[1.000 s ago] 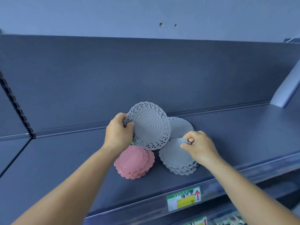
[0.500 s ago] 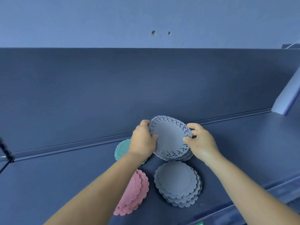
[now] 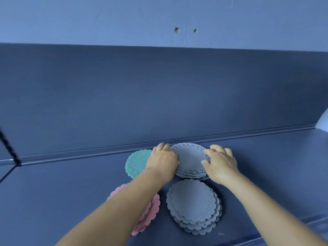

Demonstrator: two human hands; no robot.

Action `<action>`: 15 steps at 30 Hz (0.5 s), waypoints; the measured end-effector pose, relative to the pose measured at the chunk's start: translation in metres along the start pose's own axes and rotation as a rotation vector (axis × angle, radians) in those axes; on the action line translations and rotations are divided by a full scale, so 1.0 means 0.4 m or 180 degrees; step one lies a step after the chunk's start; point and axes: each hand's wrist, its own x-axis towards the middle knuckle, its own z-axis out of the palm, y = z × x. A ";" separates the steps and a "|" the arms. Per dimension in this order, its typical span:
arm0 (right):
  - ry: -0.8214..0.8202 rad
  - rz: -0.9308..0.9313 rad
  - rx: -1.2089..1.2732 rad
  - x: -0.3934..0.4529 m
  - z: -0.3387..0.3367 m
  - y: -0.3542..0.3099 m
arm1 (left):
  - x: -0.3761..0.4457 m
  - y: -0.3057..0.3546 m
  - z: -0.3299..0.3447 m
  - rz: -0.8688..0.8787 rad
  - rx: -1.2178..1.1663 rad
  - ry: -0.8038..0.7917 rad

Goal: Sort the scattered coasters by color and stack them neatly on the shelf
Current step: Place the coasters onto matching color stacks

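A stack of grey lace-edged coasters (image 3: pixel 190 159) lies flat on the dark shelf (image 3: pixel 71 192) near its back wall. My left hand (image 3: pixel 164 162) grips the stack's left rim and my right hand (image 3: pixel 220 163) grips its right rim. In front of it sits a stack of grey scalloped coasters (image 3: pixel 194 205). A teal coaster stack (image 3: pixel 136 163) lies left of my left hand. Pink scalloped coasters (image 3: pixel 149 213) lie at the front left, mostly hidden under my left forearm.
The shelf's dark back panel (image 3: pixel 159 95) rises right behind the lace stack. A perforated upright (image 3: pixel 8 146) stands at the far left. A pale bracket (image 3: pixel 324 121) shows at the right edge. Bare shelf surface stretches to the left and right of the stacks.
The lace coaster that my left hand held upright has come down flat onto the grey lace stack. My right hand left the scalloped stack and now holds the lace stack's right rim.
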 end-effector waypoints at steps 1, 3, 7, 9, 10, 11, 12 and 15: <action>0.0044 -0.0094 0.0007 -0.006 -0.004 -0.008 | -0.007 0.000 -0.006 0.0006 -0.0024 0.0077; 0.0133 -0.0295 0.0101 -0.021 -0.012 -0.031 | -0.027 -0.006 -0.020 -0.0014 -0.0064 0.0235; 0.0189 -0.0686 0.0313 -0.065 -0.022 -0.097 | -0.095 -0.048 -0.059 -0.0099 -0.0136 0.0450; 0.0151 -0.0872 0.0439 -0.089 -0.024 -0.139 | -0.143 -0.083 -0.079 -0.0193 -0.0207 0.0480; 0.0117 -0.0963 0.0497 -0.102 -0.023 -0.163 | -0.170 -0.103 -0.088 -0.0238 -0.0220 0.0484; 0.0088 -0.1052 0.0550 -0.114 -0.020 -0.189 | -0.197 -0.124 -0.097 -0.0290 -0.0232 0.0484; 0.0069 -0.1139 0.0595 -0.127 -0.015 -0.216 | -0.225 -0.146 -0.105 -0.0354 -0.0250 0.0482; 0.0042 -0.1348 0.0701 -0.170 0.011 -0.310 | -0.315 -0.219 -0.126 -0.0603 -0.0323 0.0461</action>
